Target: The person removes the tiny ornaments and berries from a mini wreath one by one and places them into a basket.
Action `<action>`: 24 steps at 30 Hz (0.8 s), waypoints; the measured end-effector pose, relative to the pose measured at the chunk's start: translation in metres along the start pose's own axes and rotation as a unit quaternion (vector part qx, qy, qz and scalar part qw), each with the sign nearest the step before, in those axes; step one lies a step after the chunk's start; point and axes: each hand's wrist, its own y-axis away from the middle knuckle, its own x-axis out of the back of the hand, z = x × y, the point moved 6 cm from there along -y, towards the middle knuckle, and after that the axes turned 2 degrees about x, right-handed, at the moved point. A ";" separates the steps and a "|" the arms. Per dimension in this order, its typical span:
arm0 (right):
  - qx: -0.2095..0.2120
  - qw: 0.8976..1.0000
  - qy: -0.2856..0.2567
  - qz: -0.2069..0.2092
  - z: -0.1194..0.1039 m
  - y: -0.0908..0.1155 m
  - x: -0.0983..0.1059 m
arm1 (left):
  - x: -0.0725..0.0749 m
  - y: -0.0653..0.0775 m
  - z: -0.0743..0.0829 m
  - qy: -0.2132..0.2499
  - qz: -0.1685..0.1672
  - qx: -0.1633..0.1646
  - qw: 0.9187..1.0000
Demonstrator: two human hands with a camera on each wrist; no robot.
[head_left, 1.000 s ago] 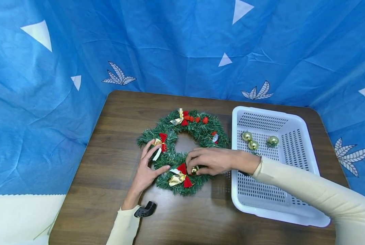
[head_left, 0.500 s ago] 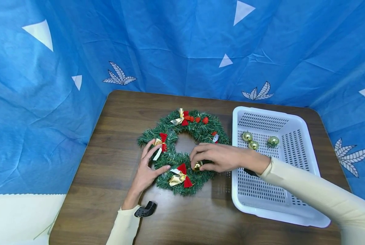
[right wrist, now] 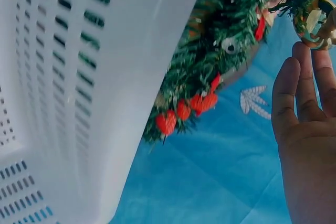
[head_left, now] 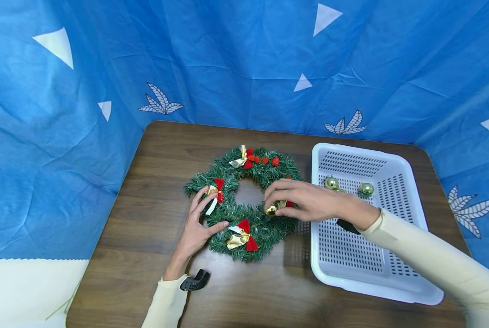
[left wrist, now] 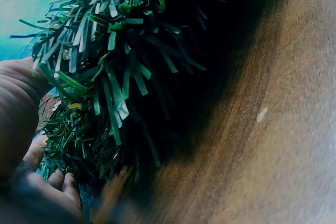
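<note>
A green tinsel wreath (head_left: 265, 232) lies flat on the table, dressed with red and gold bows (head_left: 242, 235) and small red berries (head_left: 275, 161). My left hand (head_left: 195, 228) holds the wreath's left side, thumb and fingers spread across it beside a bow; the left wrist view shows the thumb and fingertips against the tinsel. Above the wreath's right part, my right hand (head_left: 310, 200) pinches a shiny gold bauble (head_left: 271, 210). In the right wrist view that bauble (right wrist: 311, 22) sits at the fingertips with a green tuft attached.
Right of the wreath stands a white perforated basket (head_left: 315, 259), with gold baubles (head_left: 366, 189) inside; my right forearm crosses over it. Brown wooden table (head_left: 146, 228) surrounds the wreath. A blue patterned curtain (head_left: 228, 68) hangs behind.
My right hand has moved up and to the right along the wreath, from beside the lower bow to the right part, carrying the gold bauble. My left hand has stayed in place.
</note>
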 end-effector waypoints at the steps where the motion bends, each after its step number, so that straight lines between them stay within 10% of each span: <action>1: 0.002 1.000 0.002 0.007 0.000 0.002 0.002 | 0.000 0.000 0.000 0.001 -0.001 0.002 1.000; 24: -0.102 0.994 -0.005 0.046 0.019 0.055 0.028 | -0.001 -0.001 -0.002 -0.008 0.000 -0.003 1.000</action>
